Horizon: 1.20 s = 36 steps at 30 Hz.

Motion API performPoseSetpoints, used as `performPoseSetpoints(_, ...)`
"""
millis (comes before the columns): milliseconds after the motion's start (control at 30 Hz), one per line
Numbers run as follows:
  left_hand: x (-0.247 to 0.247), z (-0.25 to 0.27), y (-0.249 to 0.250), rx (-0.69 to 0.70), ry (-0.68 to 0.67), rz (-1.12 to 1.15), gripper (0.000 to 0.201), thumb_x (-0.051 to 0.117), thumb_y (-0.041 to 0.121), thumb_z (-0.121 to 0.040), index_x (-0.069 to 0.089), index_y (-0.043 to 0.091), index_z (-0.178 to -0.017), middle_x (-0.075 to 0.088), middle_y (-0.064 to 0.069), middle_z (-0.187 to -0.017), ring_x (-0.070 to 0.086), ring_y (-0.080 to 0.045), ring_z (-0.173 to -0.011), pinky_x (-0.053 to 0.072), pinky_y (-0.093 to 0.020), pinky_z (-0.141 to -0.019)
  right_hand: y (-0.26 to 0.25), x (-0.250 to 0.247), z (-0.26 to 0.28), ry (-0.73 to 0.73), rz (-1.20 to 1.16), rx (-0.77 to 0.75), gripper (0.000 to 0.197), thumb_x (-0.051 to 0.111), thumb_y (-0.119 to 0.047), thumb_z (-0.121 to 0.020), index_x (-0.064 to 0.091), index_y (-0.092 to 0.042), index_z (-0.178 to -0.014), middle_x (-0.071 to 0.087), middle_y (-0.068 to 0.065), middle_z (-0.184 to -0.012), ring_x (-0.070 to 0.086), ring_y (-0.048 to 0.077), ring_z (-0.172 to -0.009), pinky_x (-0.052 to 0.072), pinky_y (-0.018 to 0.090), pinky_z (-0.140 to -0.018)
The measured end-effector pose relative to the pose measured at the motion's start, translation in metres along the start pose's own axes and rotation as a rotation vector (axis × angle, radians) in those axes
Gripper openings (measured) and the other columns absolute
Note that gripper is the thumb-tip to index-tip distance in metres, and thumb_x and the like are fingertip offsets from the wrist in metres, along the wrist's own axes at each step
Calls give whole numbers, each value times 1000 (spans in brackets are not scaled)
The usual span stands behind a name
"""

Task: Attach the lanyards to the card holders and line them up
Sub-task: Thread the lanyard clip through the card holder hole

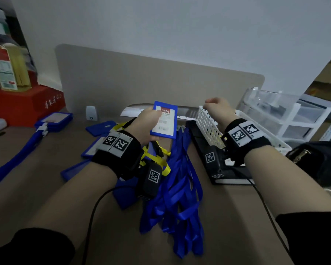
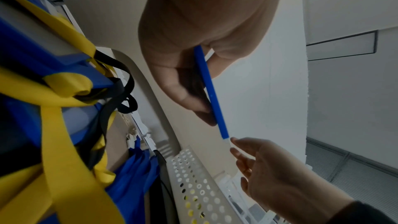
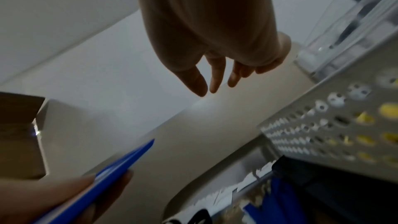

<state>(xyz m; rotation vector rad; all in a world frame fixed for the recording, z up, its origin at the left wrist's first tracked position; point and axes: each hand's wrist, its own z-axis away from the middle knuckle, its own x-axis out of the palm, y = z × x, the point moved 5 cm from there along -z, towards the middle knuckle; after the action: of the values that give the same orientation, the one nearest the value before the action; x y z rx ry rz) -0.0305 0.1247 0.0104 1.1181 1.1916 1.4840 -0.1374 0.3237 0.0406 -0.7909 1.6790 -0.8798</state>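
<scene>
Now, left hand [image 1: 148, 122] grip clamped on blue card holder [image 1: 164, 120] held upright, right hand [image 1: 217, 109] fingers loose, apart, holding nothing, above white basket [image 1: 208, 127], blue lanyards [image 1: 177, 188] piled on worktop [image 1: 227, 217].

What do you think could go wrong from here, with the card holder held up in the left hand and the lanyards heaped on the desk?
The left hand pinches the blue card holder by one edge only, so it might slip or twist when a clip is pushed on. The blue lanyards lie in a tangled heap, so pulling one could drag others along. The right hand hovers empty beside the white basket and could knock it when reaching down.
</scene>
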Motion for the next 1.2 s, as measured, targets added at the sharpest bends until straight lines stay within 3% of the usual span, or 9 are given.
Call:
performPoseSetpoints(100, -8, -15, -4, -12, 49, -47, 8, 40, 20, -102, 47, 18, -107, 61, -4, -93, 61, -18, -78, 50, -36, -56, -2, 34, -5, -47, -55, -15, 11, 54, -26, -67, 59, -27, -76, 63, 7, -103, 51, 28, -113, 44, 41, -101)
performPoseSetpoints(233, -19, -34, -6, -20, 64, -52, 12, 38, 17, -102, 48, 22, -96, 60, -2, -87, 60, -17, -73, 51, -35, -60, 10, 84, -27, -193, 31, -27, 11, 52, -24, -66, 60, -21, -73, 66, 10, -88, 61, 29, -85, 52, 37, -78)
performPoseSetpoints(400, -30, -53, -6, -53, 76, -59, 11, 39, 17, -102, 46, 18, -110, 61, -6, -96, 60, -20, -77, 53, -37, -57, 17, 124, -45, -366, 422, -64, 22, 58, -24, -85, 69, -13, -101, 67, 7, -100, 63, 26, -95, 51, 30, -84)
performPoseSetpoints(533, -41, -63, -7, -73, 54, -72, 18, 38, 19, -102, 49, 17, -117, 63, -10, -109, 63, -23, -83, 54, -36, -55, 28, 146, -51, -531, 643, -132, 7, 62, -29, -88, 60, -24, -83, 62, 2, -98, 60, 22, -101, 45, 21, -71)
performPoseSetpoints(600, -45, -66, -9, -77, 56, -75, 17, 38, 19, -102, 49, 17, -115, 64, -9, -104, 64, -24, -85, 53, -36, -58, 33, 151, -51, -602, 718, -163, 17, 62, -24, -91, 62, -22, -108, 58, 4, -104, 53, 18, -98, 37, 20, -68)
performPoseSetpoints(700, -48, -68, -11, -82, 61, -85, 13, 38, 19, -103, 51, 19, -105, 64, -6, -95, 64, -21, -81, 54, -37, -62, 31, 150, -58, -567, 840, -228, 43, 62, -27, -91, 56, -11, -130, 60, 12, -125, 49, 18, -94, 36, 22, -66)
performPoseSetpoints(800, -50, -66, -13, -88, 68, -112, 11, 39, 20, -103, 50, 20, -102, 64, -5, -95, 64, -21, -81, 55, -39, -67, 35, 151, -62, -534, 909, -209, 40, 59, -31, -92, 61, -5, -123, 61, 14, -125, 57, 26, -111, 43, 28, -80)
performPoseSetpoints(1067, -57, -51, -10, -69, 83, -59, 16, 39, 17, -103, 50, 23, -94, 64, -5, -94, 64, -20, -79, 56, -39, -61, 31, 128, -60, -333, 544, -160, 21, 56, -22, -92, 66, -5, -97, 64, 12, -92, 60, 27, -87, 48, 30, -77)
performPoseSetpoints(1200, -55, -40, -7, -24, 92, -35, 31, 42, 9, -100, 44, 22, -128, 59, -11, -119, 64, -21, -77, 57, -37, -48, 19, 113, -51, -260, 147, -79, 13, 55, -9, -89, 61, -4, -79, 64, 14, -78, 59, 26, -72, 44, 29, -61)
